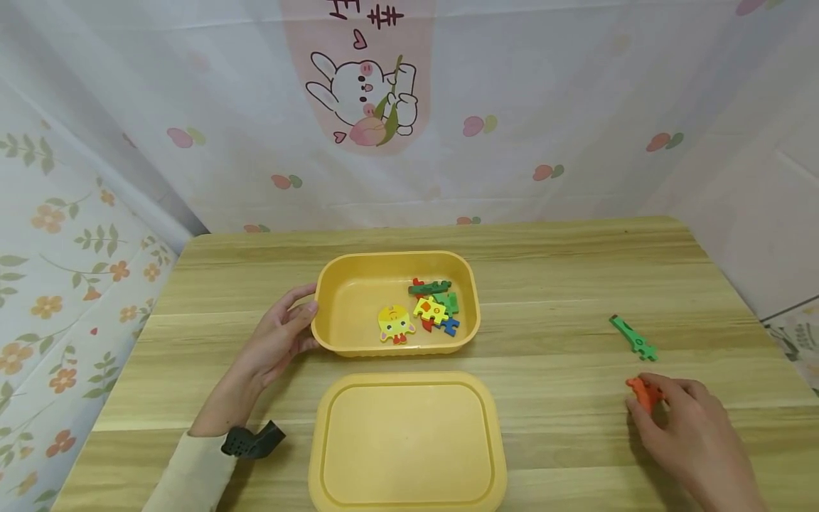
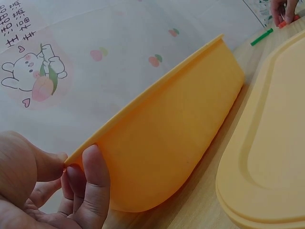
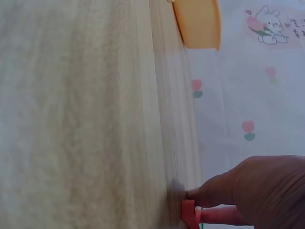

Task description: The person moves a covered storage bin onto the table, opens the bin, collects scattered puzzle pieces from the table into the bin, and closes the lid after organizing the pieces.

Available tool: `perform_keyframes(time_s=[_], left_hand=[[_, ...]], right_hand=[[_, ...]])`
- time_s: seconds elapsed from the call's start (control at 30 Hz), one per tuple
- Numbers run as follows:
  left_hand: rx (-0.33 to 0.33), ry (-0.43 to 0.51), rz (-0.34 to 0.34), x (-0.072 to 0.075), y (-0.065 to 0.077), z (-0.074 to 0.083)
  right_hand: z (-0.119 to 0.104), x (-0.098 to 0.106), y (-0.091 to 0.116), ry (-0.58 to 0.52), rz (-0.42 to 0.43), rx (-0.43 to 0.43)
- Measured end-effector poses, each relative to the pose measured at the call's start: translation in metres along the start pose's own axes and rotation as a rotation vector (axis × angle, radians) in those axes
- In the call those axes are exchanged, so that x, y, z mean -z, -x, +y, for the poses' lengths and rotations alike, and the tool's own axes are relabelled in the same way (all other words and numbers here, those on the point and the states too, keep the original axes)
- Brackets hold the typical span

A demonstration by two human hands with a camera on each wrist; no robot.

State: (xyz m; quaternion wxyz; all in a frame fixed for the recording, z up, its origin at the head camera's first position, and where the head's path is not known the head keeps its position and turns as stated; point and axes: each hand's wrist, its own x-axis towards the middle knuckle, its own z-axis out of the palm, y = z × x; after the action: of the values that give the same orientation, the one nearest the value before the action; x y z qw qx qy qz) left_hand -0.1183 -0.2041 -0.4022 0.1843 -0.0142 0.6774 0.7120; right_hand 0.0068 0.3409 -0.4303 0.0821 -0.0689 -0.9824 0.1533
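At its left end, a yellow plastic box (image 1: 358,284) is held by my left hand (image 1: 281,334). The left wrist view shows the thumb (image 2: 50,164) over the rim and fingers against the outer wall. Inside the box lie several puzzle pieces, among them a yellow animal-face piece (image 1: 395,323), a yellow piece (image 1: 431,309) and a dark green one (image 1: 430,288). My right hand (image 1: 691,427) pinches an orange-red puzzle piece (image 1: 642,391) between thumb and fingers, low over the table at the right. Just beyond it lies a green puzzle piece (image 1: 633,338).
A yellow lid (image 1: 409,444) lies flat on the wood-grain table (image 1: 550,284), close in front of the box. Behind the table hangs a white printed curtain (image 1: 512,85), with a floral cloth (image 1: 57,306) along the left side.
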Motion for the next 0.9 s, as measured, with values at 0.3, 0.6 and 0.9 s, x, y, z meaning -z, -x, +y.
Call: perform_keyframes(time_s=[0.3, 0.6, 0.9], left_hand=[[-0.001, -0.004, 0.002, 0.0003, -0.0002, 0.0002], [-0.003, 0.002, -0.002, 0.0003, -0.0004, 0.0003], [-0.006, 0.005, -0.004, 0.0003, -0.0003, -0.0003]], right_hand=[[-0.0015, 0.0045, -0.0037, -0.013, -0.051, 0.020], [-0.0042, 0.0059, -0.0045, -0.031, -0.046, 0.038], [-0.0078, 0.0051, -0.0077, -0.074, 0.016, 0.113]])
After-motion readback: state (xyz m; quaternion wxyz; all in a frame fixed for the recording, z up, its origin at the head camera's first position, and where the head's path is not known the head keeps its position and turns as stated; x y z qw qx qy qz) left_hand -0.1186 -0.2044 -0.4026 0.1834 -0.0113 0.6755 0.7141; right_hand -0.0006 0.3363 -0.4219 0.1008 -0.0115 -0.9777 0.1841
